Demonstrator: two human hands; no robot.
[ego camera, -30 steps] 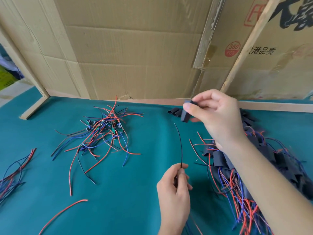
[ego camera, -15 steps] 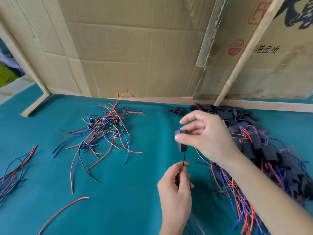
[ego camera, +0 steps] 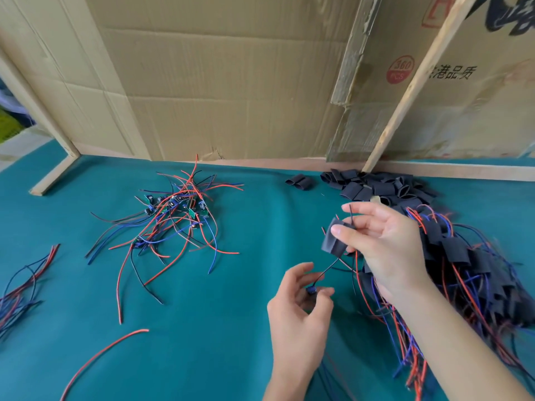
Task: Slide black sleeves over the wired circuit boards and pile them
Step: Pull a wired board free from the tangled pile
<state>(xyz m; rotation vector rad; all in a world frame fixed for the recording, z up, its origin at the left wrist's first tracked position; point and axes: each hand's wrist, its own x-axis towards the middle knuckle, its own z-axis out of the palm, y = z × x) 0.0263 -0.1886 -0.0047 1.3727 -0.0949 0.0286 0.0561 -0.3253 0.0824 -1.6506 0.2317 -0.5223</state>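
My right hand (ego camera: 379, 244) pinches a black sleeve (ego camera: 333, 241) between thumb and fingers, above the green mat. A black wire (ego camera: 328, 267) runs through the sleeve, its tip sticking out above my fingers. Lower down, my left hand (ego camera: 298, 314) holds the small wired circuit board (ego camera: 311, 290) at the wire's other end. A tangle of bare wired boards (ego camera: 173, 215) lies at centre left. Sleeved boards with red and blue wires are piled (ego camera: 463, 264) at the right, partly under my right forearm. Loose black sleeves (ego camera: 373, 186) lie at the back right.
Cardboard walls (ego camera: 220, 91) and a leaning wooden slat (ego camera: 411, 91) close off the back. A bundle of loose wires (ego camera: 20, 287) lies at the left edge. A single red wire (ego camera: 98, 357) lies near the front. The green mat (ego camera: 202, 328) covers the table.
My right hand brought the sleeve down from the back and threaded it onto the black wire. The sleeve has slid further along the wire toward the board in my left hand.
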